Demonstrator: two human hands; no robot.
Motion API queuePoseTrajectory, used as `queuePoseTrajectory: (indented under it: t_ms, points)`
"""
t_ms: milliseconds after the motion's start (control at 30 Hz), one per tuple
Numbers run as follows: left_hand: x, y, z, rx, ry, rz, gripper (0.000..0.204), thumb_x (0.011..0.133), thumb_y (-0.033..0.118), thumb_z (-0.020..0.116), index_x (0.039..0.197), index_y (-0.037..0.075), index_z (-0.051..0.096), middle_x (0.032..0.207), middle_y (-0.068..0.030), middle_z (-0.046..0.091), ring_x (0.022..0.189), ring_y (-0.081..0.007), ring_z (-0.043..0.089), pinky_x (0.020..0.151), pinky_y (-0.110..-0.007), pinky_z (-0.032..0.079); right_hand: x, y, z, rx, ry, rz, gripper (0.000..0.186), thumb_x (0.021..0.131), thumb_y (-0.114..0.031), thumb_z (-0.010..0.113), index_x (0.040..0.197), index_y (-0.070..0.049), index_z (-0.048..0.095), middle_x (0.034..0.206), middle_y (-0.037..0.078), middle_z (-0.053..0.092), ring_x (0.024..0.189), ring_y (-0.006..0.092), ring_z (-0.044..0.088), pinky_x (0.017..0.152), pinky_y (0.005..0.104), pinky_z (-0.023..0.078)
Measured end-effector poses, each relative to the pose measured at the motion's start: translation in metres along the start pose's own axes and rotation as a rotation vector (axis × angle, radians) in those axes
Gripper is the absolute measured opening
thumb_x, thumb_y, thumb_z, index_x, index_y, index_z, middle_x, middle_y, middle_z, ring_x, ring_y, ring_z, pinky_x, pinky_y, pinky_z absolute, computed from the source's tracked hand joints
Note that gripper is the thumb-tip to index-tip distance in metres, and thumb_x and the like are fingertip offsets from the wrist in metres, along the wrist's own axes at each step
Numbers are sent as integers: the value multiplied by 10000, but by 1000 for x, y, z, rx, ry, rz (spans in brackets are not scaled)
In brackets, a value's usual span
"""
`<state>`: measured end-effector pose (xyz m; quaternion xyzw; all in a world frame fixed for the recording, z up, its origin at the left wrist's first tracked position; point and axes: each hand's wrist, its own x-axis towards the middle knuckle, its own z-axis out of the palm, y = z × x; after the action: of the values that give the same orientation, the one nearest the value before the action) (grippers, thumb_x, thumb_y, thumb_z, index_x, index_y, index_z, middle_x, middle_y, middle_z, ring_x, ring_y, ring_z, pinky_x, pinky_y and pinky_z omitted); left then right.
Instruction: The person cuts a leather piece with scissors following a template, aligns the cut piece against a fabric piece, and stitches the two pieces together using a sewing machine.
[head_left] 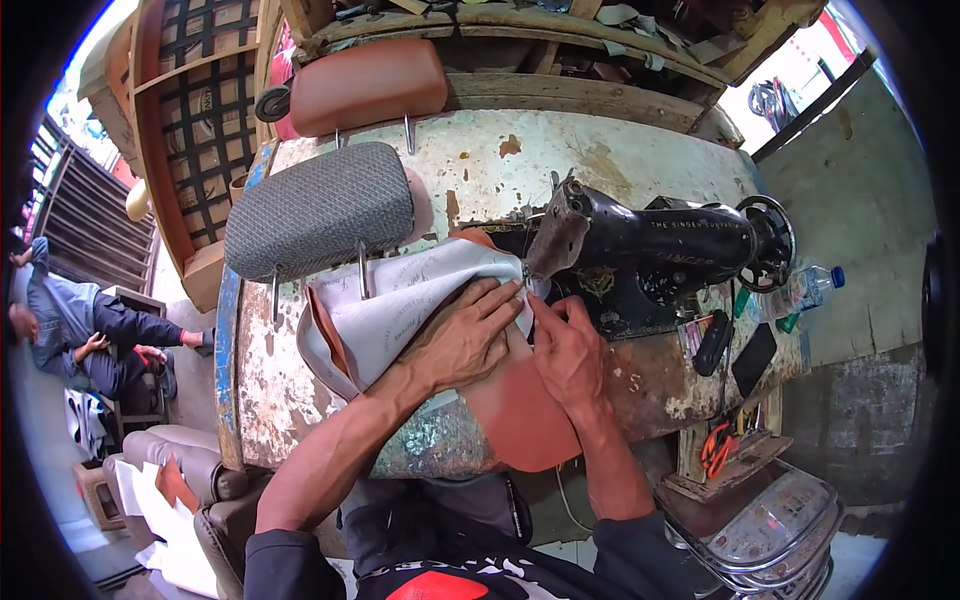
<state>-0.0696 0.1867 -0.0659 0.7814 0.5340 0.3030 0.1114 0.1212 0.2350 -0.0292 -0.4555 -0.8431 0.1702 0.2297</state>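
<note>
A black sewing machine point(670, 236) stands on the worn table, its needle end over a brown leatherette piece with white backing point(385, 290). My left hand point(468, 335) lies on this material with its fingers stretched toward the needle. Close to the needle on the right, my right hand point(570, 350) pinches the material's edge between thumb and fingers. A smooth brown flap point(525, 415) hangs toward me between my forearms, over the table's near edge. The needle tip and the seam are hard to make out behind my fingers.
A grey fabric headrest point(325, 210) and a brown headrest point(370, 88) lie at the left and back. Right of the machine are a plastic bottle point(805, 290), a dark phone point(754, 360) and a black case point(712, 343). Orange-handled scissors point(716, 450) sit in a drawer. Another person point(90, 320) sits far left.
</note>
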Motion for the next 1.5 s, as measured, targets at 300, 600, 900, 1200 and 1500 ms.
queuePoseTrajectory:
  t_ms: [300,600,900,1200,1500]
  points:
    - [3,-7,-12,-12,-55,24,568,818,73,600,1379,-7,567,1507,-203,500,1394,-414,448,1194,-502,384,95,51,-20,-131,-227,42,334,928,-146,702,1251,-63,703,1172,108,740,963,264,722,827,405,577]
    - [7,-5,-17,-51,-108,38,574,837,101,609,1401,6,560,1484,-211,501,1407,-401,441,1203,-500,376,133,114,89,902,43,-65,363,1026,-200,608,1346,-30,622,1222,80,714,1132,193,678,956,314,547]
    - [6,-4,-18,39,-94,55,588,803,83,620,1384,5,578,1381,-189,554,1336,-399,490,1147,-496,425,56,39,8,293,-39,-7,248,888,-277,753,1066,-104,765,1092,133,740,988,352,722,829,454,567]
    - [4,-9,-10,9,-55,88,581,802,96,616,1372,-9,577,1363,-189,565,1311,-397,503,1154,-496,411,33,20,5,108,89,-95,145,883,-223,748,892,-78,746,937,133,702,808,356,702,700,461,557]
    - [8,-1,-18,-28,-26,48,571,815,92,630,1380,29,577,1331,-173,597,1281,-385,530,1099,-491,446,-2,4,8,178,27,-34,118,872,-162,728,853,-52,688,830,135,616,743,326,671,646,440,524]
